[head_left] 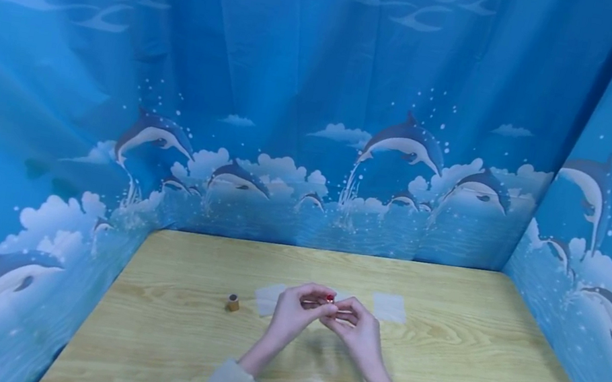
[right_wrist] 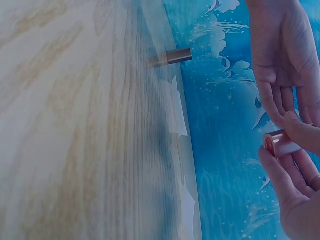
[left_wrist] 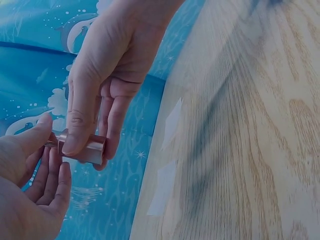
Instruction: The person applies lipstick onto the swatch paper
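Note:
Both hands meet over the table around a copper-coloured lipstick tube [left_wrist: 90, 148]. Its red tip [head_left: 330, 298] shows between the fingertips in the head view. My right hand [head_left: 360, 337] grips the wider base, thumb on one side and fingers on the other. At the narrow end, my left hand [head_left: 293, 315] pinches the tube between thumb and fingertips. In the right wrist view, the squared base end [right_wrist: 270, 144] of the tube faces the camera. A small copper-brown cylinder [head_left: 233, 303], dark on top, stands on the table left of the hands.
White paper pieces lie on the wooden table [head_left: 162, 343] beyond the hands, one on the left [head_left: 266, 299] and one on the right [head_left: 390, 307]. A blue dolphin-print curtain [head_left: 295, 114] rises along the table's back and sides.

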`<state>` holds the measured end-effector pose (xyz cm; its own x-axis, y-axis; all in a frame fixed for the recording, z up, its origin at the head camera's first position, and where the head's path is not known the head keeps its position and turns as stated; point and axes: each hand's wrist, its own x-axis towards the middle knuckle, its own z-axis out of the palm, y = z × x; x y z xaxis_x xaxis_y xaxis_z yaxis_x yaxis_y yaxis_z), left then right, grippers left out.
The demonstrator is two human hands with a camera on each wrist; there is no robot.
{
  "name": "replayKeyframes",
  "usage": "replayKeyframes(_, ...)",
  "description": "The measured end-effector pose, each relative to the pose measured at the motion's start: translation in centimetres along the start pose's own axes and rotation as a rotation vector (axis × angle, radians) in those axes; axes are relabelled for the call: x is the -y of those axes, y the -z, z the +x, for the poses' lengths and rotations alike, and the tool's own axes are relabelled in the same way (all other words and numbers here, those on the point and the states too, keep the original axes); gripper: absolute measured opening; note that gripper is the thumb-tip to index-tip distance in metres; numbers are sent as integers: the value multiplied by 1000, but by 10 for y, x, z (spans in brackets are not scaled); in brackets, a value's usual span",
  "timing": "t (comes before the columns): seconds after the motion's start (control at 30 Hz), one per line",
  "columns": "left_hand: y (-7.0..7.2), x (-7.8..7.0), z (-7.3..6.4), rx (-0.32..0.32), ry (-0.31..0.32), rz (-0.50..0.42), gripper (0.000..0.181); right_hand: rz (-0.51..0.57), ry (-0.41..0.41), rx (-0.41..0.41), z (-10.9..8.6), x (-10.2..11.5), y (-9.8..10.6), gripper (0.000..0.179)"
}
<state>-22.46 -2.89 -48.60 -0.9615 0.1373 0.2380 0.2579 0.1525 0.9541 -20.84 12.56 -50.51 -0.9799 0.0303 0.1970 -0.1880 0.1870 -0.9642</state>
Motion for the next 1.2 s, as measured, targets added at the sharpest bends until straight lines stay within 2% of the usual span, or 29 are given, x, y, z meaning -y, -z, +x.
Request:
replayKeyframes(0.27, 1, -2, 0, -8, -15, 10, 23, 26, -22, -13, 0, 0, -1, 23)
replayKeyframes(0.4, 2, -4, -1, 13, 8, 28, 23, 33, -30, 4, 0, -2, 2, 23)
replayKeyframes(0.7, 6, -6, 0, 73, 24, 25, 22, 12, -73, 164, 5, -4, 16, 31)
replayKeyframes(0.97, 8, -7, 0, 121, 58, 19, 21, -17, 2, 288, 6, -8, 26, 29)
replayKeyframes(1.07, 9, -5, 1, 117, 70, 27, 22, -19, -15, 285, 5, -8, 26, 31)
replayKeyframes(1.2, 9, -4, 3, 75, 92, 2, 25, 2, -41, 242, 3, -7, 21, 37)
